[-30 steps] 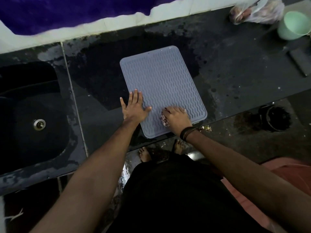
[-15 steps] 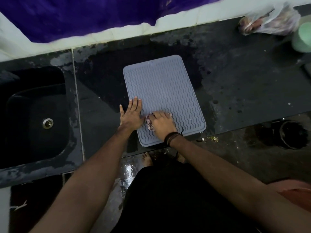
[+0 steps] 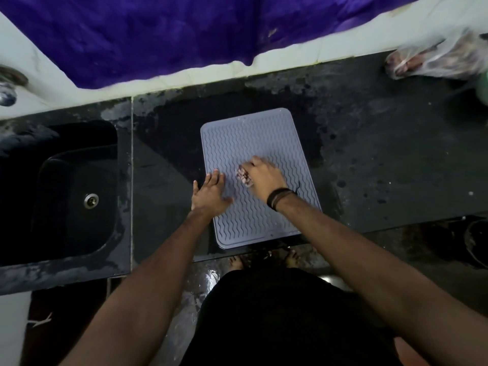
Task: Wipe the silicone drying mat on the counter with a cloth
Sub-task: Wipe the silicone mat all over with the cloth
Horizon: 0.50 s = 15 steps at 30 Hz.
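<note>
The mat (image 3: 253,154) wipes best if the flat left hand (image 3: 210,195) steadies its edge while the right hand (image 3: 264,178), its grip bunched around the cloth (image 3: 243,176), follows the ridges.

Flat grey wavy-ribbed mat (image 3: 253,143), crumpled cloth (image 3: 243,176) atop

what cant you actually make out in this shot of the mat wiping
Head view, the only one:
- cloth: mostly hidden under the right hand; its size and pattern are unclear.
- mat: part of its surface is covered by both hands, the left hand flat on its left edge.
- plastic bag: blurred, its contents unreadable.
- green container: cut off by the right edge.
- tap: cut off by the left edge, blurred.
</note>
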Tool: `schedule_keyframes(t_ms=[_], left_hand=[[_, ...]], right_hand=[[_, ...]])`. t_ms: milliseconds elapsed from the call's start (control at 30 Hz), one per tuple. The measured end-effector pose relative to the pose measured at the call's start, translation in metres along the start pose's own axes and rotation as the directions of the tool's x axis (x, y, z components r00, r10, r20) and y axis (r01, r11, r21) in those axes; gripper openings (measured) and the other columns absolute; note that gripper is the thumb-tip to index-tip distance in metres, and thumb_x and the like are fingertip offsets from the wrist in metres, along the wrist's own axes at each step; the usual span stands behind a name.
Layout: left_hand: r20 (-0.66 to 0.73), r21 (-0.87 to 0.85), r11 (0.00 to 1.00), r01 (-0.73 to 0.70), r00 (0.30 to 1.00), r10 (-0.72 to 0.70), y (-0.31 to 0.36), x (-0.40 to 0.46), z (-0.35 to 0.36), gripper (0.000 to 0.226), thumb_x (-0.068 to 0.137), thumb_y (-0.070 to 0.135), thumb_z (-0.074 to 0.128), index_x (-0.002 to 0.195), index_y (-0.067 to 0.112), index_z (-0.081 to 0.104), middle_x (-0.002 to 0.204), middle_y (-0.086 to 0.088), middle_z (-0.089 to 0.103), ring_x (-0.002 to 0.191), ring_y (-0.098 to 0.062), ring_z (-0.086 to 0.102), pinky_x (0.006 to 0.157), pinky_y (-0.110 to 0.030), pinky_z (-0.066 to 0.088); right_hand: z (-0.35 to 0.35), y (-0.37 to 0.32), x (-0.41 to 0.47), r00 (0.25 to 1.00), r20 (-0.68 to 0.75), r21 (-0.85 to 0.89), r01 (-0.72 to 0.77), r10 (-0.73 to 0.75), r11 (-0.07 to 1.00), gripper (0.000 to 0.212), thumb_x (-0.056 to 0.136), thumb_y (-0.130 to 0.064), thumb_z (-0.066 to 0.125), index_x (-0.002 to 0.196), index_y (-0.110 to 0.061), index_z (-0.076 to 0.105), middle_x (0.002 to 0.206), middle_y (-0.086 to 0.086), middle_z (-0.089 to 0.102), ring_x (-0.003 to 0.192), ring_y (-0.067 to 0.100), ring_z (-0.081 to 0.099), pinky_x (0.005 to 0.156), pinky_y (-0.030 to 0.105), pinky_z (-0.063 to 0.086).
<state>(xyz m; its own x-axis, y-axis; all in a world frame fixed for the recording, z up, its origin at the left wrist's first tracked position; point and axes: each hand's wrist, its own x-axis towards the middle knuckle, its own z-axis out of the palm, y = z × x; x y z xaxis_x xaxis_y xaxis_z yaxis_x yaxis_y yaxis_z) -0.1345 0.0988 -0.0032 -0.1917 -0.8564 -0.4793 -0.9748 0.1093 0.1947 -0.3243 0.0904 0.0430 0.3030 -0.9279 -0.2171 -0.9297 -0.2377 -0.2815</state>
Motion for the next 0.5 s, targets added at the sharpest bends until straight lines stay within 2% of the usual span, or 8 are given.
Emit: schedule_keyframes(t_ms=[67,133,200,233,300,333,400,500], left_hand=[[-0.013,0.031,0.999,0.016,1.0,-0.015,0.005,0.0,-0.005,0.083,0.095,0.053,0.058,0.159,0.015,0.02,0.17,-0.004,0.009,0.156,-0.024,0.012,0.125,-0.058,0.003],[-0.026,0.024,0.996,0.09,0.996,-0.089,0.014,0.005,-0.012,0.076,0.092,0.055,0.061,0.152,0.015,0.035,0.163,-0.007,0.031,0.149,-0.027,0.032,0.124,-0.055,0.01],[-0.087,-0.021,0.975,0.219,0.972,-0.22,0.025,0.014,-0.023,0.068,0.089,0.061,0.063,0.136,0.013,0.055,0.139,-0.012,0.058,0.131,-0.031,0.053,0.119,-0.051,0.029],[-0.126,-0.036,0.966,0.254,0.958,-0.257,0.03,0.02,-0.029,0.067,0.087,0.063,0.063,0.13,0.011,0.06,0.132,-0.014,0.062,0.126,-0.032,0.056,0.116,-0.048,0.034],[-0.169,-0.082,0.969,0.235,0.954,-0.246,0.039,0.035,-0.035,0.078,0.089,0.061,0.063,0.145,0.009,0.048,0.15,-0.017,0.048,0.141,-0.034,0.041,0.121,-0.046,0.025],[-0.152,-0.109,0.976,0.187,0.967,-0.203,0.042,0.042,-0.037,0.086,0.091,0.058,0.061,0.156,0.009,0.032,0.162,-0.016,0.029,0.151,-0.033,0.024,0.125,-0.046,0.014],[-0.089,-0.134,0.986,0.1,0.99,-0.113,0.047,0.059,-0.039,0.087,0.1,0.052,0.05,0.163,0.014,0.005,0.17,-0.01,-0.004,0.157,-0.028,-0.005,0.127,-0.046,-0.002],[-0.032,-0.169,0.981,0.096,0.994,-0.103,0.048,0.076,-0.027,0.071,0.107,0.048,0.03,0.163,0.022,-0.006,0.169,-0.004,-0.017,0.156,-0.023,-0.016,0.126,-0.048,-0.008]], right_hand=[[0.003,0.013,0.011,0.998,0.053,-0.029,-0.018,0.019,0.999,0.064,0.083,-0.013,0.067,0.142,-0.014,0.042,0.14,0.01,0.044,0.13,0.031,0.041,0.111,0.045,0.033],[0.014,0.026,0.004,0.996,0.093,-0.07,0.013,-0.007,0.997,0.07,0.085,-0.015,0.066,0.148,-0.013,0.035,0.146,0.01,0.039,0.133,0.03,0.037,0.115,0.044,0.026],[0.025,0.035,-0.009,0.994,0.078,-0.109,0.08,-0.072,0.991,0.075,0.084,-0.015,0.065,0.15,-0.013,0.03,0.148,0.01,0.037,0.135,0.031,0.035,0.117,0.044,0.02],[0.028,0.039,-0.013,0.993,0.072,-0.118,0.105,-0.097,0.987,0.077,0.083,-0.015,0.065,0.151,-0.013,0.03,0.149,0.01,0.037,0.135,0.031,0.035,0.118,0.045,0.018],[0.029,0.044,-0.012,0.988,0.082,-0.116,0.138,-0.129,0.984,0.077,0.082,-0.017,0.064,0.151,-0.014,0.03,0.145,0.01,0.039,0.133,0.032,0.037,0.117,0.046,0.019],[0.027,0.045,-0.009,0.986,0.091,-0.104,0.147,-0.138,0.984,0.074,0.083,-0.018,0.063,0.15,-0.015,0.032,0.142,0.01,0.041,0.131,0.032,0.039,0.115,0.046,0.021],[0.022,0.044,0.003,0.986,0.099,-0.077,0.141,-0.133,0.987,0.072,0.083,-0.021,0.065,0.149,-0.018,0.035,0.137,0.009,0.045,0.129,0.03,0.042,0.111,0.045,0.028],[0.01,0.044,0.025,0.998,0.002,-0.041,0.069,-0.069,0.997,0.067,0.078,-0.019,0.07,0.141,-0.021,0.044,0.131,0.006,0.048,0.125,0.027,0.046,0.106,0.044,0.033]])
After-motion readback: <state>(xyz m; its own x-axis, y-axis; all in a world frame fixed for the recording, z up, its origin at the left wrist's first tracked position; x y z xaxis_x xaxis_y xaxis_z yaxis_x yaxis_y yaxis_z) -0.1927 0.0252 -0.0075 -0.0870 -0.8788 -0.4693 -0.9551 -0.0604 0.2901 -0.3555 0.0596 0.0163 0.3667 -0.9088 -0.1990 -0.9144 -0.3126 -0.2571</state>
